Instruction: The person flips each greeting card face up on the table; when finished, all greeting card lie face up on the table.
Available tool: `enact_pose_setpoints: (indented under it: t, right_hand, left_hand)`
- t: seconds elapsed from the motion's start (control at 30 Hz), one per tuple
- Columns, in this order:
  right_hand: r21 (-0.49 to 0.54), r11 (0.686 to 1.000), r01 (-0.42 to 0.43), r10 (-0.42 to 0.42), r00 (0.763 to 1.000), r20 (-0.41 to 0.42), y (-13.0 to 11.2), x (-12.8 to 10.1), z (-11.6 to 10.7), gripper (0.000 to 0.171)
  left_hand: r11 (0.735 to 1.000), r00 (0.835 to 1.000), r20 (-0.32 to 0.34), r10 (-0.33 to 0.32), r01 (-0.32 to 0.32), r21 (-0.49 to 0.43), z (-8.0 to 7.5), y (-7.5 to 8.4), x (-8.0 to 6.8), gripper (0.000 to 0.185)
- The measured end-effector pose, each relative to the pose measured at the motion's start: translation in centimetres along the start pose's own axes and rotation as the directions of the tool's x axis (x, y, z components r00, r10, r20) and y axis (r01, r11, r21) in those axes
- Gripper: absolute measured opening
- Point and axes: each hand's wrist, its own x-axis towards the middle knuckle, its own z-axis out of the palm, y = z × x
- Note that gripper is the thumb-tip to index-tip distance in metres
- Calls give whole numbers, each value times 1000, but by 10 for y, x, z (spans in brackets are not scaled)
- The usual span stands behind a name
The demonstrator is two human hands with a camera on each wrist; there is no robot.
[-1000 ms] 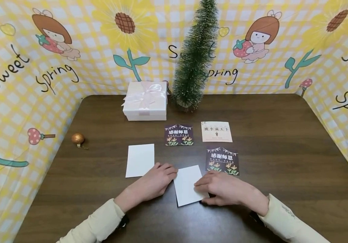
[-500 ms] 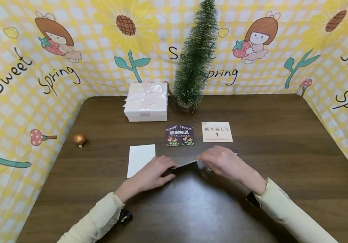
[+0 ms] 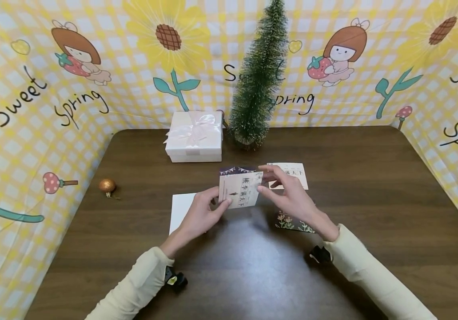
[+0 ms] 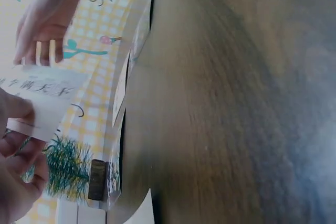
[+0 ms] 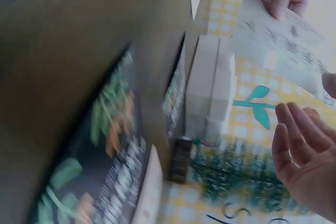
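Yellow checked cloth printed with sunflowers, cartoon girls and the words "Sweet Spring" is hanging around three sides of a dark wooden table (image 3: 372, 213). Two arms in cream sleeves are reaching in from the near edge.

Both hands are holding one cream card (image 3: 240, 190) lifted above the middle of the table, its printed face turned toward the viewer, with a line of dark characters across it. The left hand (image 3: 202, 214) is pinching the card's lower left edge between thumb and curled fingers. The right hand (image 3: 288, 195) is touching the card's right edge with its fingertips, the thumb and forefinger closing on that edge while the other fingers are spreading loosely outward. In the right wrist view the card (image 5: 286, 45) is appearing tilted and slightly blurred.

Behind the raised card, a dark purple card (image 3: 234, 170) with bunting is lying flat, mostly hidden. A second cream card (image 3: 294, 174) is lying just beside it to the right, partly covered by the right hand. Another dark card with flowers (image 3: 292, 223) is lying under the right wrist. A blank white card (image 3: 181, 211) is resting on the table beneath the left hand.

Farther back, a white gift box (image 3: 194, 137) tied with a pale pink ribbon is sitting next to a small green bottle-brush tree (image 3: 257, 75) standing upright. A small copper bauble (image 3: 107, 186) is lying near the table's left edge, well apart from everything else.
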Motion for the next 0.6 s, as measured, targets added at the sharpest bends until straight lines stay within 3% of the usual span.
enact_pose_setpoints:
  t: [0.17,0.23,0.37,0.5,0.6]
  right_hand:
    - [61,996,-71,71,997,11,6,-2,7,10]
    - [43,998,-54,53,998,25,6,-2,6,19]
    - [-84,994,66,-59,995,76,5,2,0,22]
    - [-260,939,225,-187,969,164,0,9,-8,19]
    - [-334,904,268,-212,958,194,-7,14,-12,20]
  left_hand:
    - [998,999,-39,12,-14,-56,4,2,6,22]
    - [998,999,-36,3,-6,-64,3,3,9,24]
    - [997,999,-42,-18,15,-71,-4,4,17,34]
    - [998,999,-7,52,-52,-48,-16,8,26,30]
    - [993,993,35,115,-114,-22,-22,12,31,14]
